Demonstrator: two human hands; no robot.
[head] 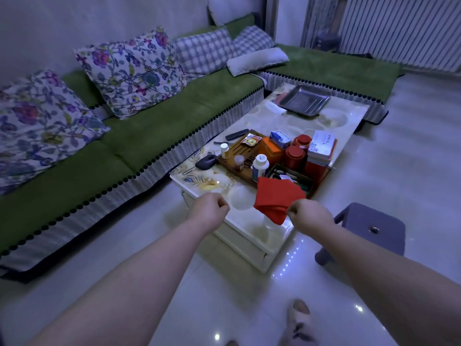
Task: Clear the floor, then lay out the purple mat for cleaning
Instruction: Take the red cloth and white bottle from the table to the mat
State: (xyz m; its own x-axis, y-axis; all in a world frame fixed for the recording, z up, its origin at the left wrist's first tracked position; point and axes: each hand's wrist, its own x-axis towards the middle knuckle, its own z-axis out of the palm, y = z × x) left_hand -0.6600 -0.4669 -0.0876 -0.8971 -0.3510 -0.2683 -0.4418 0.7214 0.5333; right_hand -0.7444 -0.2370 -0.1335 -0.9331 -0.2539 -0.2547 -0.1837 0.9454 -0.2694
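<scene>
Right grip (309, 214) pinched the red cloth (276, 196) by its edge over the table (240, 201), probably parking it off the floor (224, 295); left grip (210, 209) hovered beside, curled on nothing.

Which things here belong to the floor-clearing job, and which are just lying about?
Job: right hand gripping the red cloth; purple stool standing on the floor.
Lying about: metal tray, red tins, white bottle, remote, floral cushions.

Green sofa (174, 113) along the wall, floral cushions (132, 71) and checked ones (204, 52) propped on it. Low table (334, 118) in front carries a steel tray (303, 99), red tins (295, 157) and a wooden tea tray (245, 152); grey stool (361, 221) just beside it
</scene>
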